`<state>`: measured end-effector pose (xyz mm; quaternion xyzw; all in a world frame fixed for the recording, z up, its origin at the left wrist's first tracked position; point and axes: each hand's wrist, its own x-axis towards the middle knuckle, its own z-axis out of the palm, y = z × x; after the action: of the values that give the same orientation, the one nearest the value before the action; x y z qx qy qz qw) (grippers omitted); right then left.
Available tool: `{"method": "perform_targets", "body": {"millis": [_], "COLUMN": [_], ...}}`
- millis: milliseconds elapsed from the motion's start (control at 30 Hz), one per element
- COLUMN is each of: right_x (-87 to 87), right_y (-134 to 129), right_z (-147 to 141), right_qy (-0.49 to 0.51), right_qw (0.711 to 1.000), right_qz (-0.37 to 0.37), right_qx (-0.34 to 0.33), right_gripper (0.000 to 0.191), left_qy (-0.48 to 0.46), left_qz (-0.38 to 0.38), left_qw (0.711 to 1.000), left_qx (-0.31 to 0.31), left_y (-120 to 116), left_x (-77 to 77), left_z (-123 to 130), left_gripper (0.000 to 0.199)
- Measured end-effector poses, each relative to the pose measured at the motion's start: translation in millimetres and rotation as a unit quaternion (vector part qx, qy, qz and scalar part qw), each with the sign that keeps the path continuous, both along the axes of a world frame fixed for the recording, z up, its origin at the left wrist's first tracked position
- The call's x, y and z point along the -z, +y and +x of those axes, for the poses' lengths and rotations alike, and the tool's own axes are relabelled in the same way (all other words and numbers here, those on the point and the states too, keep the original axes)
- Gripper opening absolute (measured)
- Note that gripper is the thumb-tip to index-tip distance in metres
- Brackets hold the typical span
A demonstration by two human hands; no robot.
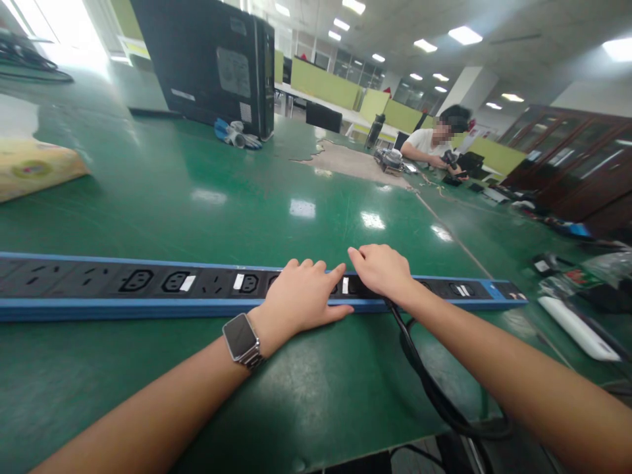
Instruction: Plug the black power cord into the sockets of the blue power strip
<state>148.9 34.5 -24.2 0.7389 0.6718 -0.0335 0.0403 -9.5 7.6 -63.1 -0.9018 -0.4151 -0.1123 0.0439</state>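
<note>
A long blue-edged black power strip [143,309] lies across the green table, with rows of sockets and several small white labels on its top. My left hand [301,289], wearing a watch on the wrist, rests over the middle of the strip. Its fingers curl over the far edge, and the thumb lies along the near side. Just to the right, my right hand [380,270] is closed around the end of a black power cord [417,362] at the strip's sockets. The hand hides the plug end, so how far it sits in a socket cannot be seen.
The cord loops down past the table's front edge. Behind stand a black computer case [212,66] and gloves [237,133]. A tissue pack [39,168] lies at left. A white bar [577,329] and clutter lie at right. Another person [434,145] sits across, handling a dark object.
</note>
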Motion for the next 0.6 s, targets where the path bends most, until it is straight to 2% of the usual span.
{"method": "perform_targets", "body": {"millis": [100,200,267,333,400,467,500,533,600], "right_x": [2.6,-2.0,0.3,8.7,19.8,27.6,28.5,26.8,16.2], "right_y": [5.1,-7.9,-32.6,-67.3,-103.7,-132.4,-142.0,-148.4,-153.3], "right_z": [3.9,19.1,35.0,52.8,68.8,80.0,83.3,85.2,85.6], "right_qy": [0.032,0.178,0.315,0.446,0.583,0.653,0.666,0.669,0.666], "right_qw": [0.999,0.981,0.938,0.875,0.785,0.692,0.659,0.641,0.637], "right_qz": [0.0,0.074,0.146,0.157,0.039,-0.095,-0.149,-0.187,-0.218], "right_qx": [0.009,0.01,0.028,0.103,0.206,0.291,0.316,0.328,0.322], "right_gripper": [0.058,0.052,0.044,0.04,0.039,0.041,0.043,0.046,0.05], "left_qy": [-0.005,-0.014,-0.019,-0.023,-0.025,-0.03,-0.034,-0.037,-0.042], "left_qz": [-0.008,-0.011,-0.014,-0.018,-0.021,-0.018,-0.016,-0.013,-0.013], "left_qw": [1.0,1.0,1.0,1.0,0.999,0.999,0.999,0.999,0.999], "left_qx": [0.002,0.005,0.01,0.011,0.012,0.017,0.022,0.026,0.032], "left_y": [-0.1,0.5,0.7,0.7,0.5,0.3,0.2,0.2,0.1], "left_x": [-0.2,-1.1,-1.7,-1.7,-1.0,0.4,1.0,1.6,1.6], "left_z": [-0.2,-0.4,-0.5,-0.6,-0.5,-0.5,-0.4,-0.4,-0.1], "left_gripper": [0.071,0.071,0.072,0.073,0.073,0.072,0.071,0.07,0.069]}}
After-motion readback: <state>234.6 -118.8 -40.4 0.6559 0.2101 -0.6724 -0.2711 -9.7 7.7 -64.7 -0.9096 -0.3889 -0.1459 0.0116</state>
